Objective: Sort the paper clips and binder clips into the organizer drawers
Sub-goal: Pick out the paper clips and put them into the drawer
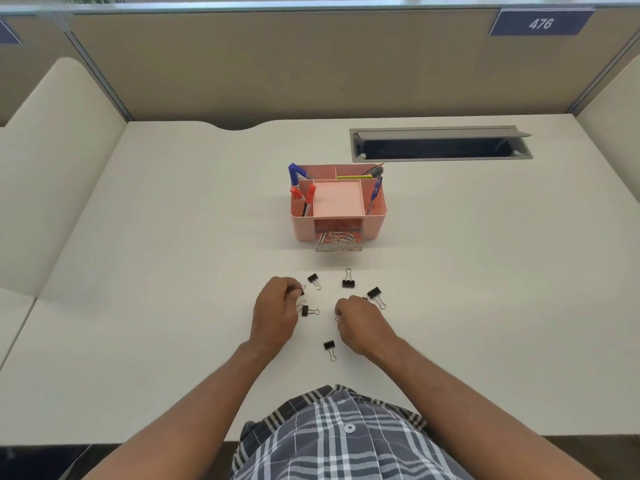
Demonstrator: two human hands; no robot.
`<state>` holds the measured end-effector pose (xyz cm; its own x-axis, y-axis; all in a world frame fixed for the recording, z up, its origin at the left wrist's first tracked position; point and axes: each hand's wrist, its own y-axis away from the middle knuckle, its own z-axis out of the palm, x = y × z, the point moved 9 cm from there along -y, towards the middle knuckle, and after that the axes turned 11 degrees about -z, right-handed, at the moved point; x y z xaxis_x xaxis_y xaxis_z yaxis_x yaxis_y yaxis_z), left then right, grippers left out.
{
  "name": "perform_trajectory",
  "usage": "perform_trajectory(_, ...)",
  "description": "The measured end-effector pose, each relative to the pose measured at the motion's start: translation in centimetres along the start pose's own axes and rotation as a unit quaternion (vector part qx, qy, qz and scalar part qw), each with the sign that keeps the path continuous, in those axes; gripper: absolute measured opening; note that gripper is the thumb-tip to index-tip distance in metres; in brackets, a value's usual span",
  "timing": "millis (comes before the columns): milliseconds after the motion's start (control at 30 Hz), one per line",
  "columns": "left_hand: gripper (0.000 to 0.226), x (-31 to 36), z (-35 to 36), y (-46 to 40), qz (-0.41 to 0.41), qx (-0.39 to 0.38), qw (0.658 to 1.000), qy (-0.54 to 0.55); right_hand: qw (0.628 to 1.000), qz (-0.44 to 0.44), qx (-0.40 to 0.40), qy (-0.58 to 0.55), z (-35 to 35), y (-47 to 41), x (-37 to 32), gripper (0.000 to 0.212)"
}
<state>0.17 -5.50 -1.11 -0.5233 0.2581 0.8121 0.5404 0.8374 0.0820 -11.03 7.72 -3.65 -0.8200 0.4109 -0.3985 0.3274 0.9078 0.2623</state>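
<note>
A cream tabletop (173,220) fills an office cubicle, backed by a beige partition (277,64). A blue plate reading 476 (540,23) sits at the partition's upper right. Near the tabletop's far right edge, a grey cable hatch (440,143) stands with its lid raised. Blue pens (296,173), red-capped markers (304,195) and a pencil (375,167) stand upright toward the tabletop's middle. A grey plaid shirt (346,438) shows at the near edge.
</note>
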Motion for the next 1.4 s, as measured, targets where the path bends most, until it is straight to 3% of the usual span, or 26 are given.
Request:
perform_trajectory(267, 0.015, 0.2, -0.4, -1.5, -0.037, 0.003, 0.999, 0.018, 1.0, -0.023, 0.004, -0.018, -0.4, -0.2, -0.1, 0.021)
perform_trajectory(367, 0.013, 0.8, 0.0, -1.9, -0.039, -0.013, 0.999, 0.024, 0.994, -0.016, 0.078, -0.069, -3.4, -0.8, 0.7, 0.017)
perform_trajectory(467, 0.008, 2.2, -0.3, -3.3, -0.032, -0.007, 0.999, 0.034, 0.965, 0.02, 0.194, -0.177, -8.0, -1.5, 2.5, 0.012)
perform_trajectory(600, 0.009, 6.1, -0.5, -5.6, 0.039, -0.001, 0.999, 0.009, 0.93, 0.029, 0.277, -0.241, -13.3, -2.8, 3.4, 0.02)
perform_trajectory(700, 0.012, 9.0, 0.7, -7.1, 0.093, -0.021, 0.995, -0.04, 0.946, 0.008, 0.262, -0.192, -15.0, -4.8, 2.8, 0.024)
perform_trajectory(833, 0.015, 10.5, 2.7, -8.0, 0.104, -0.034, 0.989, -0.099, 0.966, 0.005, 0.225, -0.129, -14.7, -6.4, 2.3, 0.024)
perform_trajectory(1033, 0.016, 10.4, 1.6, -6.2, 0.146, -0.012, 0.988, -0.044, 0.952, -0.001, 0.263, -0.157, -14.8, -4.4, 2.9, 0.021)
perform_trajectory(1167, 0.023, 6.6, -0.1, -3.9, 0.114, -0.003, 0.993, -0.026, 0.952, 0.015, 0.244, -0.184, -12.7, -1.9, 4.2, 0.016)
perform_trajectory(1300, 0.031, 0.3, -0.5, -0.4, 0.062, -0.03, 0.993, -0.1, 0.957, 0.047, 0.218, -0.187, -9.7, -0.2, 5.0, 0.018)
perform_trajectory(1400, 0.021, -2.1, -0.1, 1.6, 0.069, -0.055, 0.983, -0.162, 0.955, 0.055, 0.213, -0.197, -8.4, 0.2, 4.9, 0.018)
